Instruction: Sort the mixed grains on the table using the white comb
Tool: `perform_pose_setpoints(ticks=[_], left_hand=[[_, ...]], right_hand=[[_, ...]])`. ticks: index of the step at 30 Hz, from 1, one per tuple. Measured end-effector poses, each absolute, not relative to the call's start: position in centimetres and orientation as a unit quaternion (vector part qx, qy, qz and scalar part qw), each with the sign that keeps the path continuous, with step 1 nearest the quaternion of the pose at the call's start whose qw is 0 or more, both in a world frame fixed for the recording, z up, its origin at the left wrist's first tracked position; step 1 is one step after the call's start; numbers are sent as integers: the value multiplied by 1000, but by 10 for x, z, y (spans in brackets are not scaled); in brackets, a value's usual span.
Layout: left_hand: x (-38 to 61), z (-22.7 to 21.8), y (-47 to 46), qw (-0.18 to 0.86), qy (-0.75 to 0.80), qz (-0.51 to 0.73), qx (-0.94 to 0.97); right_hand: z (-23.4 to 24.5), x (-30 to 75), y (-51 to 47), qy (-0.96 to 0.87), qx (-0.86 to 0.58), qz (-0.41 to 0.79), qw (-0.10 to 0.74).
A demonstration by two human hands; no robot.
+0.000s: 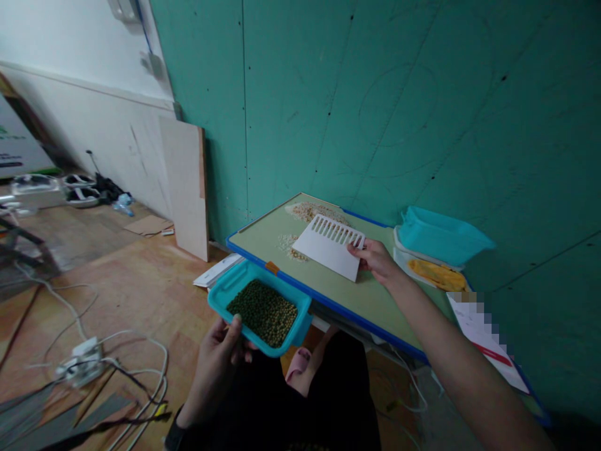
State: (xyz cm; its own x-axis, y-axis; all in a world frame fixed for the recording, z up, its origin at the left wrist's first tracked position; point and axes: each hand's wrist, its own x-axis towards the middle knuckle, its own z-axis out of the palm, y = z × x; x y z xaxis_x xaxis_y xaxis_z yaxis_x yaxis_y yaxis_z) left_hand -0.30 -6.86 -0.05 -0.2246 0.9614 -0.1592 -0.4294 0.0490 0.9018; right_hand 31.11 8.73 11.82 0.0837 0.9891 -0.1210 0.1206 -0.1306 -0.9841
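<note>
My left hand (218,351) is closed on the near rim of a turquoise plastic container (299,312), thumb on top, just off the table's front edge. Dark green beans (251,297) and tan beans (280,322) lie inside it. Over the table, my right hand (375,260) pinches the right end of a flat white board with a row of slots (323,254). Behind that board a pile of pale mixed grains (307,211) is spread on the tabletop. A smaller scatter of grains (285,243) lies at its left side.
The green-topped, blue-edged table (248,240) stands by a green wall (300,94). Its right side carries another turquoise container (439,235), a tray with something yellow (436,274) and a paper sheet (493,351). Cables and a power strip (84,363) lie on the floor at left.
</note>
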Motion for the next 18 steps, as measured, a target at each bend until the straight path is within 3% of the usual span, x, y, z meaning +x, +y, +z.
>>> perform_pose_setpoints(ticks=[18], left_hand=[[-4, -6, -68, 554, 466, 632, 277]], right_hand=[[117, 306, 85, -498, -570, 489, 433]])
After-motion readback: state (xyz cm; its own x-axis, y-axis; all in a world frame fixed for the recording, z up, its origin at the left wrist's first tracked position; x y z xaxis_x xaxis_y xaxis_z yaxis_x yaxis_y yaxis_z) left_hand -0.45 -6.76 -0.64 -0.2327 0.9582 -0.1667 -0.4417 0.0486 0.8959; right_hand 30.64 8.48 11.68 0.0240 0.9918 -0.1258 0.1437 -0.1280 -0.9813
